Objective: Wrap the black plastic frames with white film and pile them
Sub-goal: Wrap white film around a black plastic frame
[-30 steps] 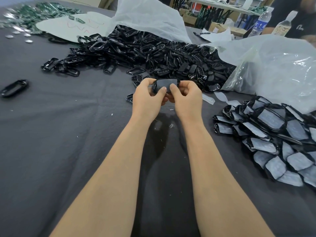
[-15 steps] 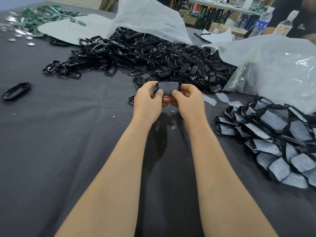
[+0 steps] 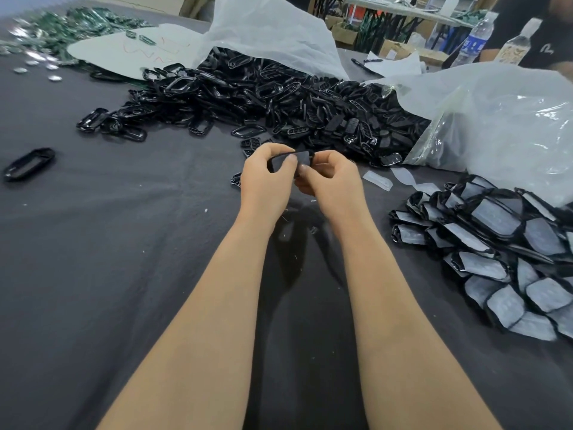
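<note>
Both forearms reached straight forward over the dark cloth point(image 3: 124, 259), the hands meeting just above it. The left hand point(image 3: 266, 178) had its fingers curled and its thumb laid across the near face of a black plastic frame point(image 3: 298, 158), gripping the frame's left end. The right hand point(image 3: 335, 184), also curled, pinched the right end, thumb tip at its lower edge. The frame sat between the two hands, clear of the cloth.

Beyond the right hand lay a clear plastic bag point(image 3: 496, 125), crumpled; its contents could not be told. A heap of bare frames point(image 3: 279, 100) spread just beyond both hands. White film strips point(image 3: 376, 180) lay just right of the right hand. Further right sat the pile of wrapped frames point(image 3: 502, 243). A single frame point(image 3: 29, 164) lay well left of the left hand.
</note>
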Available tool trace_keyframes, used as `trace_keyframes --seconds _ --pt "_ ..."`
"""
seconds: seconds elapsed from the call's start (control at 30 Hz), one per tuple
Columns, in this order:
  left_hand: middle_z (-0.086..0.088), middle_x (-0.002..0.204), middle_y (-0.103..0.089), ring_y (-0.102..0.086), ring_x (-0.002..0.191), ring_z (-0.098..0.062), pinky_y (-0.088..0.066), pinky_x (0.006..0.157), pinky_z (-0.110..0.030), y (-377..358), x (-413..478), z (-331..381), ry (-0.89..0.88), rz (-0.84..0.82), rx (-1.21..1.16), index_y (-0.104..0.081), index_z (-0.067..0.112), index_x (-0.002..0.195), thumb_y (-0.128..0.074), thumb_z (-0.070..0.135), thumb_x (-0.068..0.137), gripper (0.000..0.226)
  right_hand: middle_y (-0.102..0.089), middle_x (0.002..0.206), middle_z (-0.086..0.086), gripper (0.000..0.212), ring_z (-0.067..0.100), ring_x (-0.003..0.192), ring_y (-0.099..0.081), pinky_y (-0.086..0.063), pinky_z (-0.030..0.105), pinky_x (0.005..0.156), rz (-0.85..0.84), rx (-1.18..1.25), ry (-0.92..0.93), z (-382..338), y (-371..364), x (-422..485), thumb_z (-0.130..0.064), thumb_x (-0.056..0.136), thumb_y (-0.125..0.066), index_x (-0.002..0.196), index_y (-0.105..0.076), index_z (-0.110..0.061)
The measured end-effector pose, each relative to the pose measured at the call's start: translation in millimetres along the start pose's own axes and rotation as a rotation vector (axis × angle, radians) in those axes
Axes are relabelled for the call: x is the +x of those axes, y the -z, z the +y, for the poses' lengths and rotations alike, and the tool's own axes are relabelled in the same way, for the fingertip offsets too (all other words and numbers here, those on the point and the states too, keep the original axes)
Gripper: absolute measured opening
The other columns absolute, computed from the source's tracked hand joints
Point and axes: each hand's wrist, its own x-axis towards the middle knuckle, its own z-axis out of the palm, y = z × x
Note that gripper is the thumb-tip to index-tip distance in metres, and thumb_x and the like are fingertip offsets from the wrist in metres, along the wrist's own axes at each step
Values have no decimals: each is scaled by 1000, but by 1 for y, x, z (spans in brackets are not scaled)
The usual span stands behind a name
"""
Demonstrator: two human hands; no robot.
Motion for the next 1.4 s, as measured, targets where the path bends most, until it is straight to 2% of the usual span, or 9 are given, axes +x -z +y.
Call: trace_keyframes --seconds 0.13,0.27,0.37,0.5,0.6,0.77,1.07,1.23,1.4 --pt "6 93 -64 -62 98 -15 -53 91 -37 1 0 1 18 -2 -33 -60 28 85 -58 13 91 16 -67 85 4 14 23 82 -67 -56 45 85 46 -67 19 -2 -2 -2 -17 90 -64 83 -55 -25" --pt "7 88 -64 -64 91 -11 -54 85 -29 -1 0 0 -19 -28 -26 -61 23 87 -58 10 91 14 -66 86 0 7 19 85 -64 -55 43 86 115 -93 58 -4 -1 -3 -18 89 -64 88 -57 -21" --pt "8 85 -65 -65 84 -5 -54 79 -22 -2 0 1 -19 -49 -56 -61 24 84 -56 8 92 18 -65 83 -1 6 14 80 -62 -55 35 81 121 -69 42 -5 -1 -2 -15 88 -63 88 -58 -18" --pt "0 91 -66 -63 92 -13 -52 79 -23 -3 -1 2 -13 -58 -70 -61 24 86 -53 8 93 19 -60 77 -2 12 5 67 -58 -48 14 61 126 139 -40 -6 -2 -3 -10 89 -60 82 -57 -20" --pt "-1 95 -66 -62 95 -14 -53 82 -25 -3 -1 3 2 -63 -73 -61 24 87 -51 8 94 20 -57 71 -5 15 1 62 -55 -45 10 55 135 176 -62 -7 -2 -3 -9 90 -59 80 -57 -21" --pt "-5 100 -67 -64 98 -17 -54 90 -36 -2 -2 3 24 -64 -75 -63 20 91 -49 7 94 19 -60 80 -4 12 6 71 -57 -46 16 63 119 120 -45 -5 -2 -4 -14 89 -61 83 -56 -22" --pt "-1 97 -67 -65 97 -16 -54 92 -35 -2 -2 4 23 -86 -67 -63 20 92 -50 5 95 20 -62 89 0 11 10 78 -58 -45 18 66 143 80 -50 -4 -2 -4 -18 86 -66 89 -56 -21" --pt "-5 103 -66 -62 101 -19 -52 93 -38 -3 -1 2 5 -80 -36 -64 18 97 -51 7 95 17 -59 78 -2 13 8 70 -55 -43 16 62 163 104 -47 -5 -2 -2 -14 89 -61 80 -56 -22" --pt "-2 97 -64 -61 98 -18 -53 90 -34 -3 0 2 11 -89 -43 -63 20 95 -52 7 95 17 -60 72 -4 19 7 65 -55 -46 21 63 193 73 -33 -4 1 0 -11 90 -57 76 -57 -24"
